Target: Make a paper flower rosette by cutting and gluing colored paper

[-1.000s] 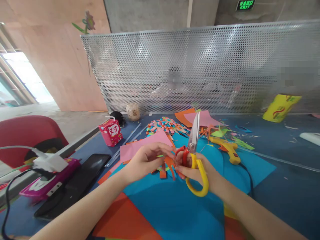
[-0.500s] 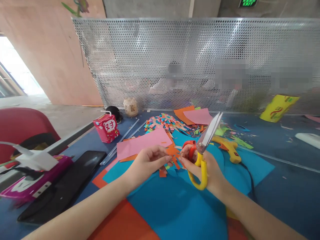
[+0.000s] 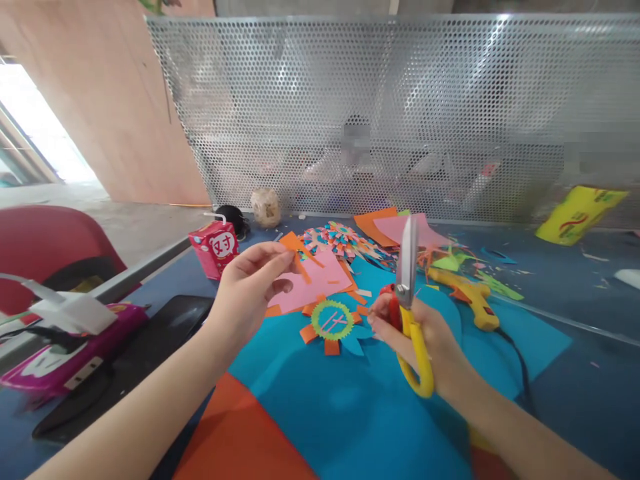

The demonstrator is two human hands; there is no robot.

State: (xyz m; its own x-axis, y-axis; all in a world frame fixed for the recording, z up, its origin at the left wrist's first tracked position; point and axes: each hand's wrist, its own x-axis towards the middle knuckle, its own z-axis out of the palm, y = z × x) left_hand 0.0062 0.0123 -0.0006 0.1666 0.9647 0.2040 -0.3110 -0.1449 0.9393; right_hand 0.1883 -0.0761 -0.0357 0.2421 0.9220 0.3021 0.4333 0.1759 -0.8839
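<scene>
My left hand (image 3: 253, 287) pinches an orange paper piece (image 3: 295, 250) cut into strips, above a pink paper sheet (image 3: 317, 280). In my right hand (image 3: 420, 333) are scissors (image 3: 406, 293) with one red and one yellow handle loop, blades pointing up and nearly together. Between the hands lies a round paper piece (image 3: 331, 322) with a green toothed ring, a blue middle with pink strips, and orange tabs around it. The right fingertips are beside one of its right-hand tabs; whether they touch it I cannot tell. Large blue paper (image 3: 320, 407) spreads beneath.
A yellow glue gun (image 3: 467, 297) with a black cord lies to the right. Behind are a fringed multicolour paper flower (image 3: 343, 239) and paper scraps. On the left stand a pink drink carton (image 3: 214, 248), a black phone-like slab (image 3: 120, 373) and a purple power strip (image 3: 75, 357). A perforated metal screen (image 3: 320, 100) borders the back.
My left hand has moved left and up, away from the round piece, with the orange paper in it. The round piece is now in plain view. The scissors have turned more upright.
</scene>
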